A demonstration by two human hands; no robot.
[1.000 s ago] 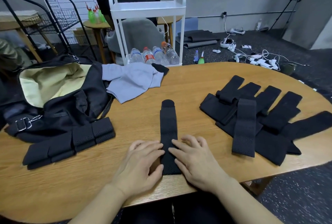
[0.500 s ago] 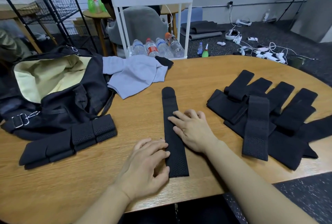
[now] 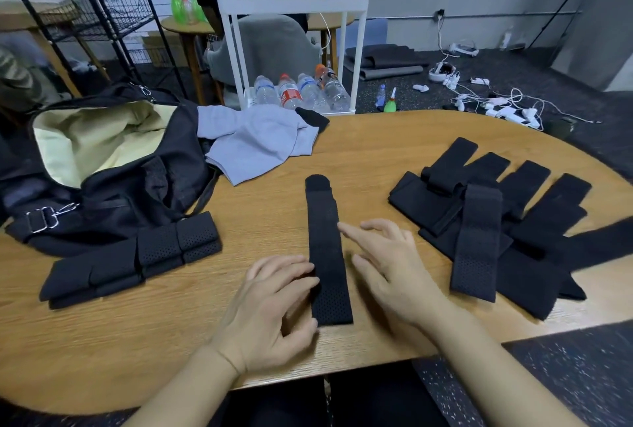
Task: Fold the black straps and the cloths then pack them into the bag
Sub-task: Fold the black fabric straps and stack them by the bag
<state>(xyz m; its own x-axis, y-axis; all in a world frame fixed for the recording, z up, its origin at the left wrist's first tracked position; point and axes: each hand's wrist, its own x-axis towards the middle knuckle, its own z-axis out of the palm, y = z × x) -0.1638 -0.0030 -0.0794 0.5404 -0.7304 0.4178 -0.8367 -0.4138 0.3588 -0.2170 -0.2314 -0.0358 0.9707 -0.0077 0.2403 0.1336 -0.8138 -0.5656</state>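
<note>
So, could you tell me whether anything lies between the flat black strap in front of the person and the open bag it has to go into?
Nothing visible blocks it. Bare table lies between the strap and the bag; the folded straps sit nearer the person, the grey cloth farther back.

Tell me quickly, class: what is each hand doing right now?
Left hand: open, fingertips touching the left edge of the flat black strap, holding nothing.
Right hand: open, fingers spread beside the strap, holding nothing.
</note>
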